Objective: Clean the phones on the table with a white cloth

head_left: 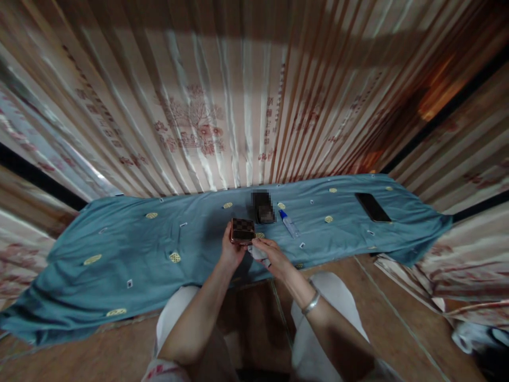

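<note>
My left hand (233,251) is closed around a small brown checkered case (243,228), perhaps a wallet, held above the blue cloth. Against the case's lower right edge, my right hand (274,255) pinches a crumpled white wipe or tissue (257,253). Just beyond the case lies a dark object (262,206), partly pixelated, so its kind is unclear. To its right, a clear bottle with a blue cap (289,223) rests on its side.
A blue patterned cloth (151,254) covers the long low surface before me. A black phone (373,207) lies at the right. Pleated printed curtains (194,127) hang behind and at both sides. My knees are close to the front edge.
</note>
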`<state>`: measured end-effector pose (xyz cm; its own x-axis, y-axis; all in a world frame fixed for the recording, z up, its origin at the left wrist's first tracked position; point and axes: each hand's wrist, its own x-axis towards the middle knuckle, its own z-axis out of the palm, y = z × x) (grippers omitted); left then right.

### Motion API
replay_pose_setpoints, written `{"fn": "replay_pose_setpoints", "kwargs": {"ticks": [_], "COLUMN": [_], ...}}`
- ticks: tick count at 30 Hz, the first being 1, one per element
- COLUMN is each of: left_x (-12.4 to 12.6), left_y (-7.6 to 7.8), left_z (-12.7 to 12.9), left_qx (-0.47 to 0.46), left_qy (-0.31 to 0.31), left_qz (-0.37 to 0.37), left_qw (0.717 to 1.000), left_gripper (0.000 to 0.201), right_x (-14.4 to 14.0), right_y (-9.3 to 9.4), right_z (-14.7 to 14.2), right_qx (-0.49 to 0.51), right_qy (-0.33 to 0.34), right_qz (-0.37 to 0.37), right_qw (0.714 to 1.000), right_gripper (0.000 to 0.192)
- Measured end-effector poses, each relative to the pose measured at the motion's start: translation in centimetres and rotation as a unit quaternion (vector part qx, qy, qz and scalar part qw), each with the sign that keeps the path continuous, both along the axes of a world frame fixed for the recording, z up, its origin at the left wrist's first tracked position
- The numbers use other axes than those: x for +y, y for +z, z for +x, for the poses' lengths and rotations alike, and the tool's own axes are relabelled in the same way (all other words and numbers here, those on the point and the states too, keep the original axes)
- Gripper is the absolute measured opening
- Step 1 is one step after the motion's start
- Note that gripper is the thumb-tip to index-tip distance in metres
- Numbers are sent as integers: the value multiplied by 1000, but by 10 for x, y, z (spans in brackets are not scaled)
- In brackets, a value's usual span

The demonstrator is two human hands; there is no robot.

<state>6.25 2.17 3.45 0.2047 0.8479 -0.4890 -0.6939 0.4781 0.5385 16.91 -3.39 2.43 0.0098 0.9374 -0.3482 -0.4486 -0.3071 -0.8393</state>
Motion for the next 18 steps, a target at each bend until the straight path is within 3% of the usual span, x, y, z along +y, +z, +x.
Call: {"fn": "replay_pose_setpoints", "kwargs": {"ticks": [5,10,18], "left_x": [7,17,30], "left_y": [-9,-26,-49], "left_z": [20,30,41], "left_qx": [29,111,214], "left_qy": [-38,-6,-3], "left_qz": [100,161,230], "left_qw": [994,981,949], "left_gripper": [34,38,49], "right_x": [13,31,52], "right_y": [0,0,-4], "right_z": [21,43,62], "right_qx": [-14,-54,-125], "right_qy": [-91,-148,-155], "right_qz": [-24,-29,-20], "right_qw": [995,987,980], "right_gripper": [21,15,19]}}
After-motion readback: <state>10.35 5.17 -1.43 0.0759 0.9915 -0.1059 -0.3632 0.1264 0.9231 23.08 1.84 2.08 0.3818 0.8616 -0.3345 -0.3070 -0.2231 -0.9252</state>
